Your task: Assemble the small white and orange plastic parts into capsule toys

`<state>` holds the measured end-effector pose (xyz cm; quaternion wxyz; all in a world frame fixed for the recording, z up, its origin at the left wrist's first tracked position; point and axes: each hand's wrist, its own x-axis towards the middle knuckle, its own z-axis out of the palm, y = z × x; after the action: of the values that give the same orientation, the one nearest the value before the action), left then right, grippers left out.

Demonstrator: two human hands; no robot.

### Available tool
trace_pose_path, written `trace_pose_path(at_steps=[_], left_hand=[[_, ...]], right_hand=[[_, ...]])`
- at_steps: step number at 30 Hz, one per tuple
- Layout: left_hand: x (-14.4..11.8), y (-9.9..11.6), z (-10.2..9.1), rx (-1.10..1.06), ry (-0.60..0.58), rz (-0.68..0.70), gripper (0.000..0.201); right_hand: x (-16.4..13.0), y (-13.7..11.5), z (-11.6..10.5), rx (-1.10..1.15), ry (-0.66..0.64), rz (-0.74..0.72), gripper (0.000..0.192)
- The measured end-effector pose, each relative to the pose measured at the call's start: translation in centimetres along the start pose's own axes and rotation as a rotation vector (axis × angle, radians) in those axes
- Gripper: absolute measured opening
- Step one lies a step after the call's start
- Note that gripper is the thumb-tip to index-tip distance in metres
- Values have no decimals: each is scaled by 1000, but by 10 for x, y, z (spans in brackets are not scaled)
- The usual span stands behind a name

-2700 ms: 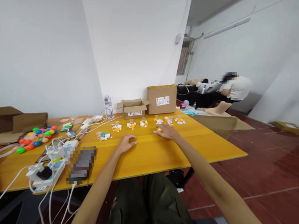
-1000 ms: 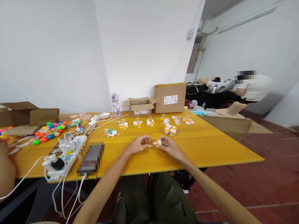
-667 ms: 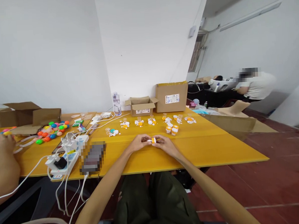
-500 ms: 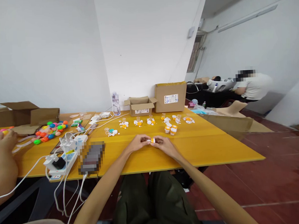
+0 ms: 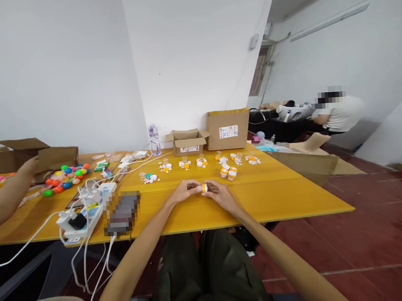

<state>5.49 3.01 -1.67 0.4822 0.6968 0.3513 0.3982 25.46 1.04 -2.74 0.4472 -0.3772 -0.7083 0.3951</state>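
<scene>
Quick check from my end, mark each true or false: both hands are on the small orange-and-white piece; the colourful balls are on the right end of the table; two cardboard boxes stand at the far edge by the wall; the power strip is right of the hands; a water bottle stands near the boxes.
1. Both the left hand and the right hand hold the small orange-and-white piece. True.
2. The colourful balls lie at the right end of the table. False: they lie at the left end.
3. Two cardboard boxes stand at the far edge by the wall. True.
4. The power strip lies right of the hands. False: it lies to their left.
5. A water bottle stands just left of the boxes. True.
</scene>
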Motion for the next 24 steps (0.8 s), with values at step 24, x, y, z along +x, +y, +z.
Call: trace_pose_path(at_steps=[24], left_hand=[[-1, 1, -1, 36, 44, 35, 35]], right_hand=[[0, 2, -1, 155, 46, 164, 45]])
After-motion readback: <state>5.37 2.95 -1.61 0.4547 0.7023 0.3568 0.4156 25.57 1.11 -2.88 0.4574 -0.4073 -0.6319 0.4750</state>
